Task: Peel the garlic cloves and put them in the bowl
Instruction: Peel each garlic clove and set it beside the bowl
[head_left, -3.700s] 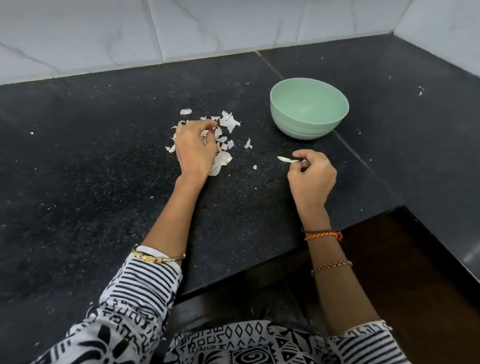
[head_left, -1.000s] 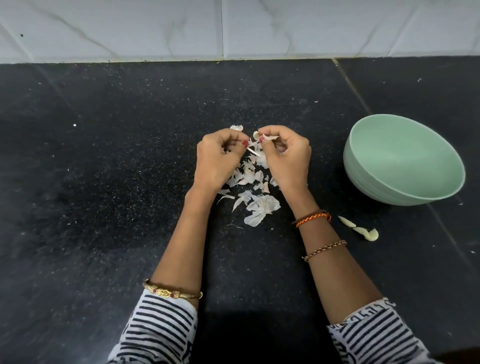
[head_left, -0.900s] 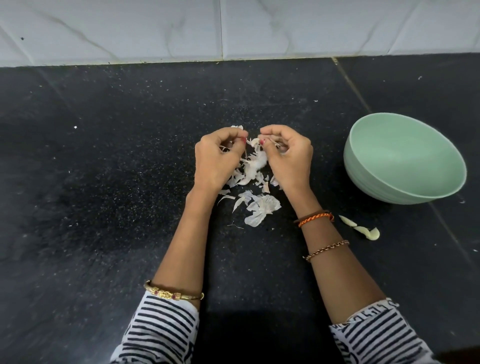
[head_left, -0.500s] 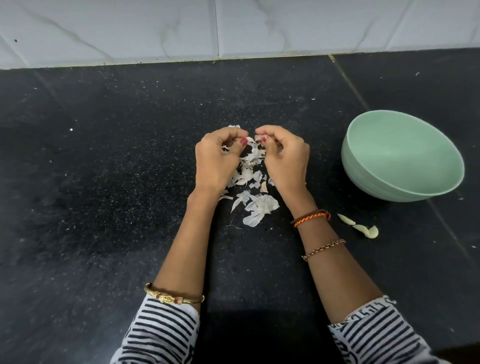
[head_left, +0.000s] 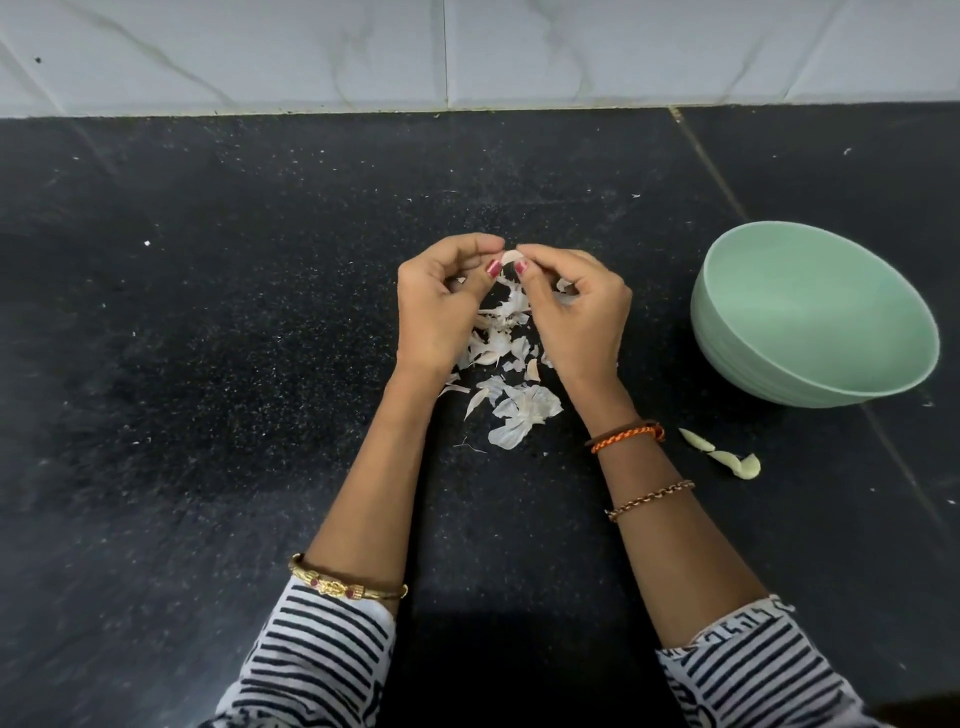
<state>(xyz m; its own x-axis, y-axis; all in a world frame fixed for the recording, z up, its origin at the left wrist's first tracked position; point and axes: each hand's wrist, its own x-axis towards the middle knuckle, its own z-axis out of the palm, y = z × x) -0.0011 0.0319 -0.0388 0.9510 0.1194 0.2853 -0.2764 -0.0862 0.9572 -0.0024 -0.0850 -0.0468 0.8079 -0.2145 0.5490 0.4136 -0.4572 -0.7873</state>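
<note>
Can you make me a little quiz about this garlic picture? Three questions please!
1. True or false: the green bowl already has garlic in it.
2. What do the left hand and right hand pinch between them? A) a spoon B) a garlic clove C) a bracelet
3. Fill in: the peeled cloves lie on the black counter, just ____ the bowl, nearer the person.

Key:
1. False, its inside looks empty.
2. B, held above the pile of skins.
3. Outside.
</note>
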